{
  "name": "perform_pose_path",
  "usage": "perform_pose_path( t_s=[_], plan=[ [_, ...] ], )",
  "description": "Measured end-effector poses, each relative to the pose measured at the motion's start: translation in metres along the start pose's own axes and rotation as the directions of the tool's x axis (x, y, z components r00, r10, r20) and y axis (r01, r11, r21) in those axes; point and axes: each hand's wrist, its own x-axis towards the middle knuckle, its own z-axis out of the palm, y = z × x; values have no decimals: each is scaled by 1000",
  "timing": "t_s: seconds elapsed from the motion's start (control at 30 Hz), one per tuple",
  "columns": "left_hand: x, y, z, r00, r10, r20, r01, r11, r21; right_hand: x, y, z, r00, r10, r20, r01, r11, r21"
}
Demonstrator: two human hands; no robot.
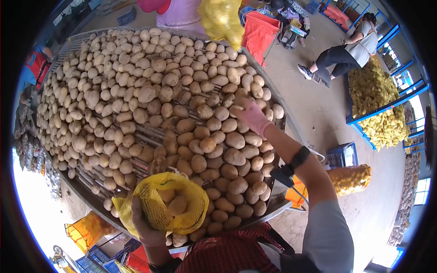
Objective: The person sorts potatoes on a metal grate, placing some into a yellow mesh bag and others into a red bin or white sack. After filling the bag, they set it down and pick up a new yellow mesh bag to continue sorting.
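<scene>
My left hand (146,227), at the lower left, grips the rim and side of a yellow mesh bag (193,214). The bag's mouth is open upward, and a few potatoes (177,205) show inside. My right hand (252,118), in a pink glove, stretches over the right side of the sorting table, its thumb and fingers apart. Its dirty fingertips touch or nearly touch the potatoes (235,140) there and blend with them. Loose potatoes cover most of the slatted table.
The table's metal rim (277,207) runs close to my body. Across the table, a person (180,16) stands by a full yellow mesh bag (221,20). On the right are a blue crate (342,155), a filled bag (349,179) and a seated person (350,48) beside stacked yellow bags (378,100).
</scene>
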Motion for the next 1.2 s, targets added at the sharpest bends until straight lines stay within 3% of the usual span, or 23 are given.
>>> perform_pose_path(
  t_s=[0.07,0.1,0.13,0.17,0.23,0.27,0.3,0.37,0.43,0.53,0.57,0.6,0.63,0.67,0.73,0.77,0.8,0.9,0.97,1.03,1.1,1.17,1.2],
  plan=[
    [7,-7,4,997,-79,0,79,996,-31,72,16,-15,989,-65,-136,39,982,-187],
    [11,-8,6,988,-154,2,154,986,-62,98,15,-18,990,-61,-129,37,983,-179],
    [15,-5,8,947,-319,-35,301,921,-248,121,11,-15,980,-106,-169,35,927,-374],
    [23,1,13,946,-322,-35,304,922,-241,136,5,-10,966,-162,-201,24,833,-553],
    [38,13,25,787,-614,-65,406,593,-695,148,-10,18,976,-89,-200,-62,764,-642],
    [40,16,30,830,-550,-95,438,747,-499,154,-12,26,978,-16,-207,-142,675,-724],
    [40,13,30,830,-549,-98,438,750,-495,161,-11,28,979,-16,-204,-139,678,-722],
    [37,10,26,744,-647,-167,431,656,-620,168,-6,36,952,-48,-303,-182,708,-682],
    [36,9,21,775,-622,-113,444,663,-603,162,0,29,954,-100,-283,-124,727,-675],
    [39,9,20,826,-562,-46,429,679,-596,141,0,19,848,-224,-480,137,968,-210],
    [35,7,19,844,-536,-34,411,685,-601,126,-5,14,850,-232,-473,144,966,-216],
    [27,-4,13,991,-137,-2,135,977,166,106,-7,10,956,-186,-225,279,814,510],
    [26,1,13,990,-143,-4,142,976,164,81,-15,7,949,-316,10,72,249,966],
    [34,5,18,983,-184,17,183,982,52,55,-28,6,949,-316,11,74,253,965],
    [46,13,22,974,-226,35,227,972,-61,2,-51,12,821,-562,105,-125,3,992],
    [53,16,22,901,-425,90,415,780,-468,-15,-56,20,816,-569,108,-126,7,992],
    [57,19,21,797,-560,226,501,405,-765,-31,-61,30,805,-581,124,-162,-14,987],
    [62,30,22,869,-465,173,426,523,-738,-72,-78,60,771,-619,152,-232,-50,971],
    [65,31,16,874,-455,170,419,528,-739,-99,-88,81,625,-737,258,-338,43,940],
    [67,21,6,873,-462,156,412,529,-742,-125,-95,96,594,-720,358,-405,117,907],
    [70,8,-7,831,-506,231,467,408,-784,-146,-93,117,553,-692,463,-478,191,857],
    [74,23,-15,817,-514,260,471,337,-815,-156,-75,145,431,-714,552,-632,197,749],
    [72,31,-17,806,-504,309,486,266,-833,-159,-62,157,469,-639,609,-624,249,741]
  ],
)
